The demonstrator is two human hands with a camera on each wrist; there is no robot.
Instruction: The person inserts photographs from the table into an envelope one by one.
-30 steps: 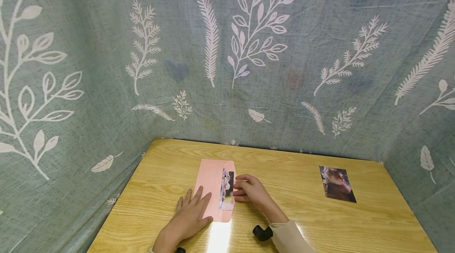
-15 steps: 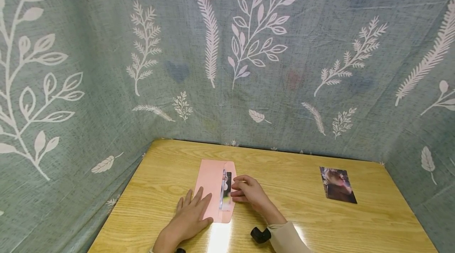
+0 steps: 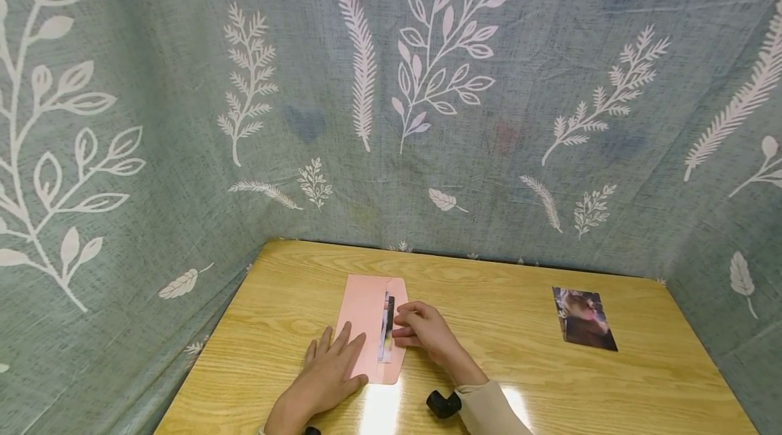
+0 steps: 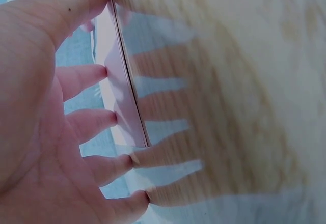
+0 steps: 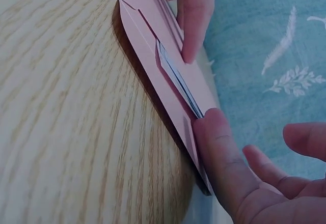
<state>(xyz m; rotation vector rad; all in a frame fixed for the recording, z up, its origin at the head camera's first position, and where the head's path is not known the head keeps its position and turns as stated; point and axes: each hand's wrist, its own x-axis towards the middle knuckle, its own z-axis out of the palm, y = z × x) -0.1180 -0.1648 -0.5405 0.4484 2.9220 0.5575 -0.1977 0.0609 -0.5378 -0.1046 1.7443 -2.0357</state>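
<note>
My right grip, relaxed and holding nothing, touches with fingertips the photo, which lies just to its left, long side toward the table's far edge, partly inside the envelope that my left grip, with straight fingers spread, presses down.

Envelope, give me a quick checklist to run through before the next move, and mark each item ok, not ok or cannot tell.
1. Envelope resting on the table: ok.
2. Left hand on the envelope: ok, fingers spread, touching its near side.
3. Flap open: ok, it lies folded out to the right.
4. Picture fully inside: not ok, a strip shows at the opening.
5. Right hand at the picture's exposed edge: ok.
6. Number of pictures inside: cannot tell, the envelope hides them; one loose photo lies apart at far right.
</note>
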